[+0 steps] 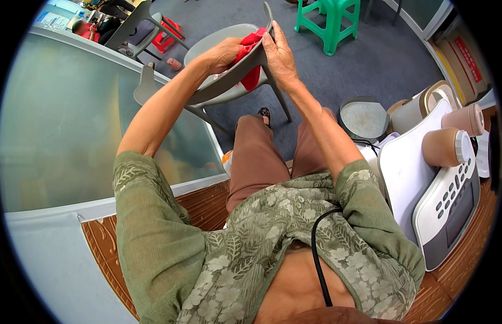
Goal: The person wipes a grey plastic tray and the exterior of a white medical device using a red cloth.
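Note:
In front of me stands a grey plastic chair (224,86), its curved backrest towards me. My left hand (226,54) reaches over the top rail and presses a red cloth (251,77) against the inner side of the backrest. Part of the cloth hangs down below the rail, over the seat. My left fingers are partly hidden by the cloth and the rail. My right hand (280,60) grips the right end of the backrest, thumb on the near side, close to the cloth's upper edge.
A green plastic stool (329,24) stands on the carpet ahead. At my right are a white printer-like machine (445,214), a brown cup with white lid (445,148) and a grey bin (364,117). A frosted glass partition (64,129) runs along my left. Another person (89,30) sits beyond it.

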{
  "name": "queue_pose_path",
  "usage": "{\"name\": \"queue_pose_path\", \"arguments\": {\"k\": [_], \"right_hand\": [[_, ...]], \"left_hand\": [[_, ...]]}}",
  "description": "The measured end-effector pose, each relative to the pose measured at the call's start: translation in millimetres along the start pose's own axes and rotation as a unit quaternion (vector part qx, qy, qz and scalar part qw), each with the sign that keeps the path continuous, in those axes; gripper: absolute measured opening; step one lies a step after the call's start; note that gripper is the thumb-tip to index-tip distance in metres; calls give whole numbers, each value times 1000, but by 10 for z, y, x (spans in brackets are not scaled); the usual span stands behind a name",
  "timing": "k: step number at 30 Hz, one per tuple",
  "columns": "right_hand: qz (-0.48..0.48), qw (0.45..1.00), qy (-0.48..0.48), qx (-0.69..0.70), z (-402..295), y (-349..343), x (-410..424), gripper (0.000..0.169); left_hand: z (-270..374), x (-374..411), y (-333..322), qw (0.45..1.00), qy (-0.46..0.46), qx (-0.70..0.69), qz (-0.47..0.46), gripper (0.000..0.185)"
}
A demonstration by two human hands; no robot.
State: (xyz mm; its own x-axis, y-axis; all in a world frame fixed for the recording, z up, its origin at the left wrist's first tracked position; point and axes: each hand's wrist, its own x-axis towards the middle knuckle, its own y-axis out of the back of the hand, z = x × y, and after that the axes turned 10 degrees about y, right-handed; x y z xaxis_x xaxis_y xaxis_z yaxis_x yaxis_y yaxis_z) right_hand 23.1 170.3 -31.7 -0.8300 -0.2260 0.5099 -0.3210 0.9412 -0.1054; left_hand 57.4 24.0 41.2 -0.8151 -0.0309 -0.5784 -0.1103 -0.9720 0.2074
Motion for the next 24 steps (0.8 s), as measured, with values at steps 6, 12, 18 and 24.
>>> {"name": "queue_pose_path", "arguments": {"k": [6, 12, 18, 24], "right_hand": [[24, 1000, 8, -13, 72, -5, 23, 67], [37, 999, 12, -33, 39, -35, 30, 63], [40, 998, 39, -6, 98, -82, 24, 61], [74, 990, 94, -75, 127, -124, 43, 56]], "left_hand": [[220, 586, -116, 992, -38, -121, 26, 22], [409, 1408, 20, 981, -117, -33, 154, 13], [303, 1244, 60, 988, -115, -30, 95, 12], [-18, 68, -31, 1000, 4, -16, -20, 19]]}}
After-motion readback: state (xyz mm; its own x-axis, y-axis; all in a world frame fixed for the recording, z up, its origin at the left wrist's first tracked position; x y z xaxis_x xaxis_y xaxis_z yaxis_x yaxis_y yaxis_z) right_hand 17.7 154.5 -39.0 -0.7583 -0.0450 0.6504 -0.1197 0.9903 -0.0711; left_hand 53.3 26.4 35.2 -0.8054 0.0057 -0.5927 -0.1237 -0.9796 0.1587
